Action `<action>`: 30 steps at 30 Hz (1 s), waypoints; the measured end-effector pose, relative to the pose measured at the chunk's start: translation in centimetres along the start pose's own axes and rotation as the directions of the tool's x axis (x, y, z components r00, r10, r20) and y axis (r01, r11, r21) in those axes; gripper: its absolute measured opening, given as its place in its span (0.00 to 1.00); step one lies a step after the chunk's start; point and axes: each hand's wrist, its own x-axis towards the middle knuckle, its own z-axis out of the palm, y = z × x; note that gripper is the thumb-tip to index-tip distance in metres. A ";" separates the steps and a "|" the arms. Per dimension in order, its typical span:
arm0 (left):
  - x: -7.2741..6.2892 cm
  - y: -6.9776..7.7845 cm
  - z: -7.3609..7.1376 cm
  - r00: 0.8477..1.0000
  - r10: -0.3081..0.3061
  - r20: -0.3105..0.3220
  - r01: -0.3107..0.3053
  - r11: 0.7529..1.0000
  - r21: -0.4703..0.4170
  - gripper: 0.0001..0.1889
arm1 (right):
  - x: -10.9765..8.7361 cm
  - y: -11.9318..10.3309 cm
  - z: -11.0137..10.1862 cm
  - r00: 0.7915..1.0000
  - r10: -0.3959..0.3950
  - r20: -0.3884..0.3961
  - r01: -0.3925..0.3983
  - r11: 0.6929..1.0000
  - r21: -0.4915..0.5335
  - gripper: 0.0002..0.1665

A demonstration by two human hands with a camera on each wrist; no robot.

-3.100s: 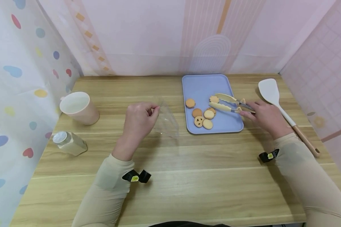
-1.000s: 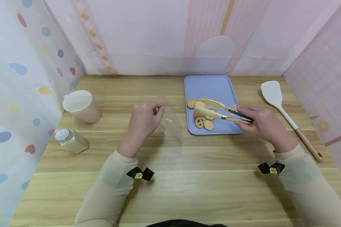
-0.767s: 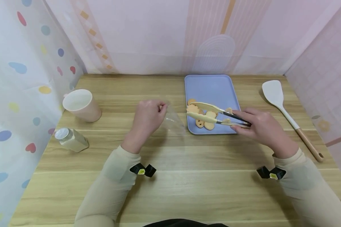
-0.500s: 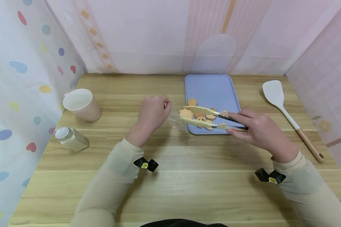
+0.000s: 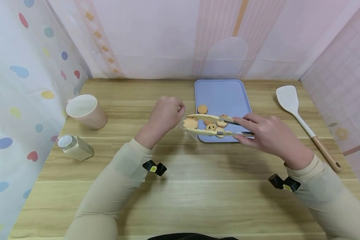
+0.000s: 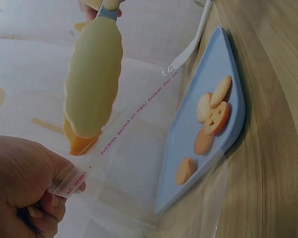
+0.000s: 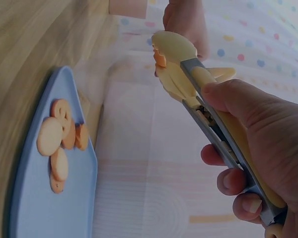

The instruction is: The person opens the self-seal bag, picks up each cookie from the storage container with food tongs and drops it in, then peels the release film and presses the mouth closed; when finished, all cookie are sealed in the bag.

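Note:
My left hand (image 5: pixel 168 115) pinches the edge of a clear plastic bag (image 6: pixel 134 119), whose adhesive strip with red print shows in the left wrist view. My right hand (image 5: pixel 264 135) grips cream-tipped metal tongs (image 7: pixel 218 129). Between the tong heads is a flower-edged cookie (image 5: pixel 190 123), held up beside my left hand at the bag's mouth. Whether it is inside the bag, I cannot tell. Below the tongs, several cookies (image 7: pixel 49 136) lie on the near part of a blue tray (image 5: pixel 223 95); the tongs partly cover them in the head view.
At the left stand a pink cup (image 5: pixel 88 113) and a glass jar (image 5: pixel 76 148) with a white lid. A white spatula (image 5: pixel 289 100) with a wooden handle lies right of the tray. Patterned curtains (image 5: pixel 156 36) close off the back and sides.
The tongs have picked up the flower-edged cookie from the tray and carried it left to the bag. My left hand has shifted right and slightly away, bringing the bag nearer the tray.

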 end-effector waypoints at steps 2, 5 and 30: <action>0.1 0.0 0.1 1.000 0.023 0.008 -0.023 1.000 0.002 0.09 | 0.3 0.1 -0.2 1.000 -0.018 0.013 0.018 1.000 -0.023 0.31; 0.3 0.1 0.0 0.998 0.067 0.008 -0.067 0.998 0.004 0.11 | 0.9 0.2 -0.6 0.998 -0.046 0.042 0.049 0.997 -0.061 0.30; 3.7 1.9 -1.8 0.988 0.087 0.124 -0.102 0.987 0.122 0.20 | 6.1 -2.5 -3.8 0.928 -0.232 0.291 0.348 0.817 -0.459 0.18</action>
